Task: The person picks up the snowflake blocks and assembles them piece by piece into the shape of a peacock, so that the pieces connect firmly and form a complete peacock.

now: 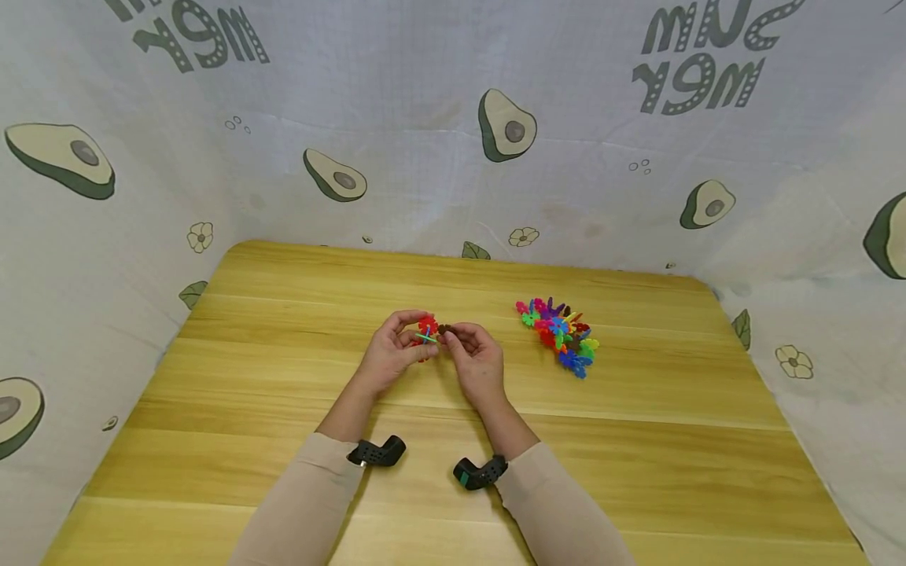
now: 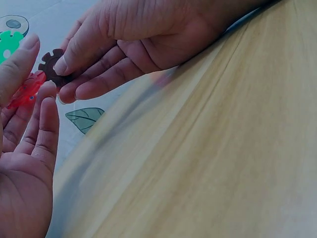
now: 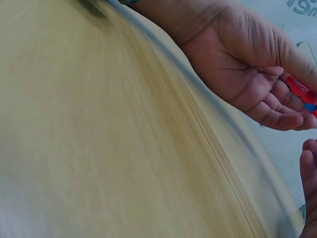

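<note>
Above the table, my left hand (image 1: 385, 358) holds a small joined cluster of plastic snowflake discs (image 1: 428, 324) in red, green and blue between thumb and fingers. Facing it, my right hand (image 1: 481, 369) pinches a brown notched snowflake disc (image 2: 48, 63) between thumb and fingers. In the left wrist view, the brown disc is right at the edge of the red disc (image 2: 28, 88), with the green disc (image 2: 10, 43) behind the left thumb. The right wrist view shows red pieces (image 3: 297, 88) under the left thumb; only part of the right hand (image 3: 309, 183) appears there.
To the right of both hands, a multicoloured pile of snowflake discs (image 1: 559, 334) lies on the wooden table (image 1: 283, 330). A white cloth (image 1: 425, 94) printed with avocados hangs behind and beside the table. Each wrist wears a black camera band (image 1: 378, 451).
</note>
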Action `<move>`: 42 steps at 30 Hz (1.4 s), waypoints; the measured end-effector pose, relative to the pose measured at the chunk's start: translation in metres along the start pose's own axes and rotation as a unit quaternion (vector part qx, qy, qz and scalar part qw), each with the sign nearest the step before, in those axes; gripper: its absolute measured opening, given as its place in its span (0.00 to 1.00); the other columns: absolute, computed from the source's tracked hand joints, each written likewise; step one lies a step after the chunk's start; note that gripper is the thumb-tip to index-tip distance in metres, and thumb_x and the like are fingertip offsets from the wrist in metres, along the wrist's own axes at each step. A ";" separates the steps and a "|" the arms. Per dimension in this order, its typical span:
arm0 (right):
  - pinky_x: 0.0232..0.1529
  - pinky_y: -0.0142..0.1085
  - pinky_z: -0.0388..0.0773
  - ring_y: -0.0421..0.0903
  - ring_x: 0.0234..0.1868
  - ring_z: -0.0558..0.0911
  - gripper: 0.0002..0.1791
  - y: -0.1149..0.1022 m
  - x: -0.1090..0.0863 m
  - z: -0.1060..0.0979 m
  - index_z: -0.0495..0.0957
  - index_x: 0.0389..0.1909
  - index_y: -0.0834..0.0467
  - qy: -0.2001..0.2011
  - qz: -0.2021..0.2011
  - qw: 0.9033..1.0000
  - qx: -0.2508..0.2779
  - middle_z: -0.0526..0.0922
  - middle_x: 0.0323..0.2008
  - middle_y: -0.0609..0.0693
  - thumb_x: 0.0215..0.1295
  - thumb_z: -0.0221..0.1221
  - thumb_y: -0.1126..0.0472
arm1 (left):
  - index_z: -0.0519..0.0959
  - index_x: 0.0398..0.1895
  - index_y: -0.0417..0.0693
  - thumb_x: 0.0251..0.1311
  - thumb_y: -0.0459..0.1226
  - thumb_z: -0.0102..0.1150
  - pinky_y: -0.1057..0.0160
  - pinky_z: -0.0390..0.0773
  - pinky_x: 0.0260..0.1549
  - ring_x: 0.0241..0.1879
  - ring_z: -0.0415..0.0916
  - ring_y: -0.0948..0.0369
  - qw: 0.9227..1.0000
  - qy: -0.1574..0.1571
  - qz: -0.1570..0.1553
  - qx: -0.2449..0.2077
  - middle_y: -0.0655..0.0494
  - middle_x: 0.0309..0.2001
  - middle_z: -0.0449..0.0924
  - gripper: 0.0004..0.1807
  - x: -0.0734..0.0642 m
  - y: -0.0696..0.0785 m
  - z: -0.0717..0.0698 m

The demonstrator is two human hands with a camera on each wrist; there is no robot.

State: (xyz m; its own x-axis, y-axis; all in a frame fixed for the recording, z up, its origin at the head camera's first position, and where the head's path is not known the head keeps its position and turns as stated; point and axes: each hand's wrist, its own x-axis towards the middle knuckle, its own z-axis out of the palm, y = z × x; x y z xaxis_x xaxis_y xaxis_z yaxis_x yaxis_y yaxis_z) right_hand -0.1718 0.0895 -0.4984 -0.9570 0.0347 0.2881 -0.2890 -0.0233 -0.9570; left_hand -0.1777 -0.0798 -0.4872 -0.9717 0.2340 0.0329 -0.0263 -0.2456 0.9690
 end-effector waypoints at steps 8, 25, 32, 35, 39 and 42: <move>0.42 0.26 0.86 0.34 0.38 0.87 0.09 -0.001 -0.001 0.000 0.79 0.46 0.73 -0.005 -0.015 1.000 -0.010 0.85 0.42 0.72 0.69 0.61 0.71 | 0.67 0.66 0.35 0.57 0.18 0.65 0.71 0.83 0.36 0.42 0.82 0.68 1.000 0.009 0.005 -0.012 0.60 0.52 0.79 0.33 0.000 0.001 0.002; 0.42 0.26 0.86 0.48 0.41 0.90 0.08 -0.001 -0.001 -0.003 0.83 0.45 0.69 0.007 -0.055 0.997 -0.058 0.88 0.43 0.67 0.69 0.63 0.69 | 0.61 0.76 0.38 0.55 0.23 0.71 0.73 0.82 0.48 0.58 0.78 0.61 0.996 -0.048 0.004 0.073 0.37 0.70 0.69 0.45 -0.001 0.000 0.000; 0.45 0.22 0.84 0.62 0.42 0.89 0.08 0.000 0.001 -0.005 0.85 0.43 0.68 0.024 -0.122 0.986 -0.115 0.89 0.42 0.64 0.65 0.64 0.74 | 0.55 0.79 0.40 0.64 0.34 0.68 0.61 0.73 0.69 0.75 0.60 0.41 0.991 -0.100 0.015 0.086 0.37 0.77 0.59 0.44 -0.003 0.000 -0.007; 0.46 0.28 0.86 0.61 0.42 0.89 0.08 -0.005 0.000 -0.003 0.85 0.40 0.69 0.016 -0.175 0.971 -0.159 0.89 0.41 0.65 0.61 0.64 0.78 | 0.67 0.71 0.38 0.75 0.38 0.56 0.52 0.72 0.71 0.71 0.68 0.43 0.991 -0.054 0.016 0.119 0.37 0.69 0.71 0.26 -0.003 -0.001 -0.006; 0.44 0.39 0.88 0.62 0.41 0.89 0.07 -0.021 -0.003 -0.001 0.84 0.37 0.72 0.005 -0.210 0.962 -0.176 0.89 0.41 0.67 0.59 0.64 0.82 | 0.77 0.60 0.38 0.78 0.41 0.51 0.49 0.74 0.69 0.62 0.76 0.48 0.988 0.008 0.001 0.153 0.39 0.59 0.80 0.18 -0.002 0.000 -0.003; 0.41 0.44 0.89 0.62 0.39 0.89 0.07 -0.031 -0.006 0.000 0.84 0.37 0.73 0.000 -0.207 0.963 -0.170 0.89 0.39 0.67 0.58 0.64 0.82 | 0.79 0.57 0.37 0.78 0.41 0.51 0.51 0.75 0.67 0.60 0.77 0.50 0.987 0.021 0.000 0.161 0.39 0.56 0.82 0.17 -0.003 0.001 -0.002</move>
State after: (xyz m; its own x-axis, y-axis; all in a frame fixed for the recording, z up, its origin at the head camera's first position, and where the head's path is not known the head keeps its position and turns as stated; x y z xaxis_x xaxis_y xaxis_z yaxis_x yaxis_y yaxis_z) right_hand -0.1575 0.0899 -0.4708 -0.7612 -0.0297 0.6479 -0.6211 0.3208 -0.7151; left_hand -0.1756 -0.0823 -0.4865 -0.9806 0.1936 0.0300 0.0438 0.0676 0.9967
